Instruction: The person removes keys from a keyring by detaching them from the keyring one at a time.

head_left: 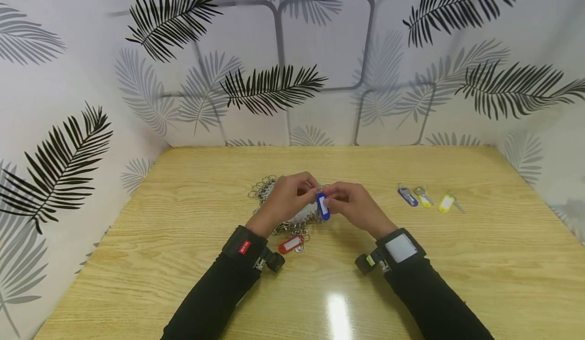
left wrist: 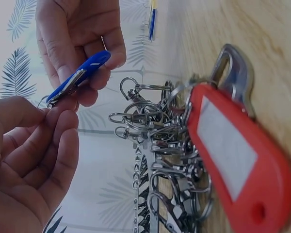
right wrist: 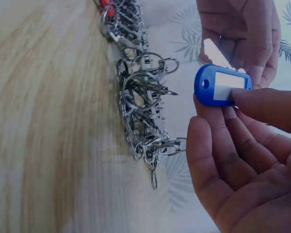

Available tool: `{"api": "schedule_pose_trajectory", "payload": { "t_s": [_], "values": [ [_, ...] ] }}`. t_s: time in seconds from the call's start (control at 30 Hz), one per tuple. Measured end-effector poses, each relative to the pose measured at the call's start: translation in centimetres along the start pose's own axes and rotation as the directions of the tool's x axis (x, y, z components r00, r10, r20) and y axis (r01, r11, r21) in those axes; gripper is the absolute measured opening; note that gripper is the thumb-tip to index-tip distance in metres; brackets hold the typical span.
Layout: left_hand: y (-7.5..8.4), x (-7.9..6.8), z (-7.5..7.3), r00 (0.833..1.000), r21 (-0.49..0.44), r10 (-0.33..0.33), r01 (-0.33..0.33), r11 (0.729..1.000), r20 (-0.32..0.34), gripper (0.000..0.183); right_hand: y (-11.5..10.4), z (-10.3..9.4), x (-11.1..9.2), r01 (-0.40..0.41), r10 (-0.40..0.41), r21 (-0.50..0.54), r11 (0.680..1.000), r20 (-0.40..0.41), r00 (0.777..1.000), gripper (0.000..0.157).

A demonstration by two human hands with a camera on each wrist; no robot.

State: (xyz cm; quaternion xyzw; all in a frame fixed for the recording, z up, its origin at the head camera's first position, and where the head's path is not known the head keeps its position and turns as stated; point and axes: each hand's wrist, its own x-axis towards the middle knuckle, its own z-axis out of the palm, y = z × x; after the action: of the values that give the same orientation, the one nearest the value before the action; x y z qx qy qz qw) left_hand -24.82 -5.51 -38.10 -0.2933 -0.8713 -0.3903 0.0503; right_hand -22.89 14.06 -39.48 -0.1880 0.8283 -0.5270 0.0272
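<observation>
Nearest the person, a red key tag (head_left: 291, 244) lay on the wood-grain table (head_left: 114, 279), slanting from lower left up to its ring end at the right. Just beyond, the two hands met over the blue key tag (head_left: 323, 206), which was held up off the tabletop. The right hand (head_left: 354, 205) was the nearer to its body, pinching it narrowly, thumb across the white label; the left hand (head_left: 290, 195) seemed to pinch the small split ring (left wrist: 41, 101) at its far end. So the tag lay to the right of the left hand's fingertips and a little toward the person. Its long axis ran nearly fore and aft, ring end pointing away, holed end toward the person, with a silver key (right wrist: 216, 54) behind it.

Beneath and beyond the hands, silver swivel clasps (head_left: 297, 228) crowded round a pale plate (head_left: 307, 212). Well off to the right lay another blue tag (head_left: 408, 196) and two yellow tags (head_left: 446, 203), with keys. Leaf-patterned wall covering (head_left: 320, 116) stood behind.
</observation>
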Motion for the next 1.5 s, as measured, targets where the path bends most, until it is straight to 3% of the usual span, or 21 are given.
{"api": "schedule_pose_trajectory", "payload": {
  "t_s": [0.23,0.43,0.57,0.7,0.83,0.9,1.03,1.13,1.23,1.33,1.5],
  "values": [
    [0.2,0.0,0.1,1.0,-0.028,0.022,-0.022,0.999,-0.01,0.007,-0.1,-0.4,-0.1,-0.062,0.063,0.037,0.997,-0.031,0.998,0.022],
    [0.3,0.0,0.1,0.999,0.046,0.022,-0.021,0.999,-0.027,0.011,0.3,-2.0,-0.2,-0.108,0.08,-0.164,0.98,-0.171,0.982,0.019],
    [0.2,-0.1,0.2,0.999,0.05,0.023,-0.021,0.999,-0.036,0.011,1.4,-4.4,-0.6,-0.228,0.172,-0.251,0.941,-0.226,0.959,0.028],
    [0.2,-0.2,0.1,0.999,0.054,0.017,-0.015,0.998,-0.036,0.011,2.4,-7.2,-1.5,-0.353,0.265,-0.327,0.877,-0.284,0.922,0.035],
    [0.3,-0.2,0.0,0.999,0.055,0.022,-0.02,0.998,-0.046,0.01,3.0,-9.2,-2.5,-0.41,0.23,-0.414,0.813,-0.419,0.878,0.031],
    [0.2,-0.2,0.1,0.999,0.059,0.031,-0.028,0.998,-0.045,0.01,3.3,-9.7,-2.9,-0.422,0.194,-0.469,0.776,-0.459,0.867,0.027],
    [0.1,0.0,0.3,0.998,0.055,0.039,-0.037,0.998,-0.042,0.009,3.8,-9.8,-3.3,-0.419,0.158,-0.572,0.705,-0.45,0.879,0.016],
    [0.1,-0.1,0.2,0.998,0.053,0.037,-0.035,0.998,-0.045,0.008,4.1,-9.4,-3.1,-0.404,0.132,-0.615,0.677,-0.438,0.889,0.013],
    [0.2,-0.1,0.1,0.999,0.054,0.03,-0.028,0.998,-0.041,0.008,4.4,-9.0,-3.0,-0.388,0.102,-0.626,0.677,-0.442,0.891,0.013],
    [0.3,-0.1,-0.1,0.999,0.053,0.025,-0.023,0.998,-0.033,0.008,4.4,-8.6,-2.9,-0.372,0.098,-0.613,0.696,-0.432,0.896,0.015],
    [0.3,-0.3,-0.3,1.0,0.049,0.026,-0.025,0.998,-0.014,0.009,4.0,-8.4,-2.8,-0.326,0.132,-0.602,0.729,-0.344,0.93,0.017]
  ]
}}
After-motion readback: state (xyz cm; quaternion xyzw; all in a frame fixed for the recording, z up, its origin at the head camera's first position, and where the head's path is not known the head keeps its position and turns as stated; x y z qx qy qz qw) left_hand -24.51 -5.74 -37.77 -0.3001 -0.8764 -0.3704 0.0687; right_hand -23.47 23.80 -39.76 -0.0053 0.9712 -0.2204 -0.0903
